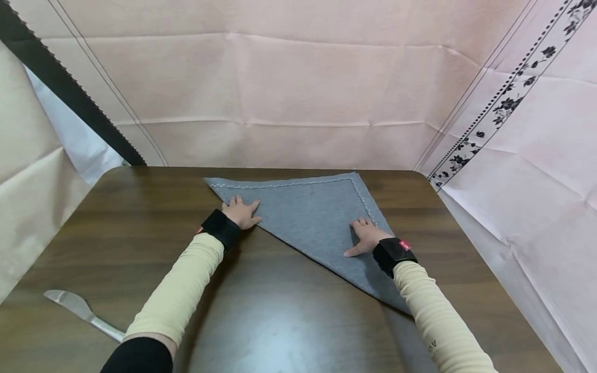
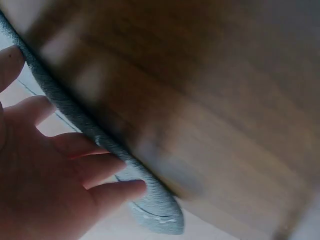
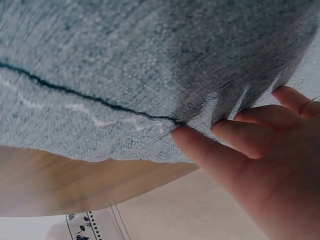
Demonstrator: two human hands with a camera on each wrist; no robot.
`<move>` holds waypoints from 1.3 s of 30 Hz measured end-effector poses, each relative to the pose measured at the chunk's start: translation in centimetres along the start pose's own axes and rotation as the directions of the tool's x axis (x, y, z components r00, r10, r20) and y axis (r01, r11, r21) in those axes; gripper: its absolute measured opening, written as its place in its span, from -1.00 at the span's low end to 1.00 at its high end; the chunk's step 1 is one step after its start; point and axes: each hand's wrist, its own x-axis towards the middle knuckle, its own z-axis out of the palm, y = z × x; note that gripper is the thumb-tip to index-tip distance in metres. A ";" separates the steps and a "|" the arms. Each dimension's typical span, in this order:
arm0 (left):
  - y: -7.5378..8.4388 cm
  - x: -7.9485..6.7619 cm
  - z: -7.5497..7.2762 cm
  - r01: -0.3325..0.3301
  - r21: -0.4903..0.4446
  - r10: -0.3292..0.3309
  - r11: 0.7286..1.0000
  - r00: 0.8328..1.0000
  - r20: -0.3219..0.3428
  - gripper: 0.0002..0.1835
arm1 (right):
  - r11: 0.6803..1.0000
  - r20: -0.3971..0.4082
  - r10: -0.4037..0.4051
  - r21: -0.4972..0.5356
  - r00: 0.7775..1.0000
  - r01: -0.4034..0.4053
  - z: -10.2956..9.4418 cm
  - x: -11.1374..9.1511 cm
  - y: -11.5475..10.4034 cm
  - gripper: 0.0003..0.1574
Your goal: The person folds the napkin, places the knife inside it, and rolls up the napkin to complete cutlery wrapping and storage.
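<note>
A grey-blue cloth [image 1: 303, 212] with stitched borders lies folded into a triangle at the far side of the table, its long folded edge slanting towards the near right. My left hand [image 1: 240, 212] rests with spread fingers near the left end of that fold. In the left wrist view, the fingers of the left hand [image 2: 65, 175] lie along the fold of the cloth [image 2: 65, 102]. On the right part of the cloth, my right hand [image 1: 368, 237] lies spread. The right wrist view has the fingertips of the right hand [image 3: 265, 145] touching the cloth [image 3: 125, 60] beside a stitched seam.
A silver table knife [image 1: 76, 305] lies on the brown wooden table [image 1: 280, 316] at the near left, its handle end partly hidden by my left forearm. Behind the table hangs a pale curtain [image 1: 303, 83], with a floral-patterned strip [image 1: 503, 109] at the right.
</note>
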 end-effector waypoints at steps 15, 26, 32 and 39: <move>0.8 -3.7 0.8 0.036 0.128 -0.030 0.991 0.998 -0.047 -0.32 | 0.995 0.025 0.037 -0.095 0.999 -0.034 -1.5 0.8 -1.2 0.15; 0.6 -8.4 2.7 0.012 0.149 0.007 0.989 0.992 -0.126 -0.35 | 0.978 0.037 0.073 -0.196 0.997 -0.065 -1.4 1.2 -3.9 0.10; 0.6 -10.9 3.5 0.006 0.141 0.018 0.990 0.985 -0.173 -0.45 | 0.974 -0.001 0.041 -0.224 0.999 -0.040 -0.6 1.5 -5.4 0.07; -0.7 -13.6 4.4 -0.003 0.157 0.040 0.988 0.971 -0.234 -0.52 | 0.976 -0.027 -0.024 -0.216 0.999 0.018 1.0 2.2 -6.9 0.08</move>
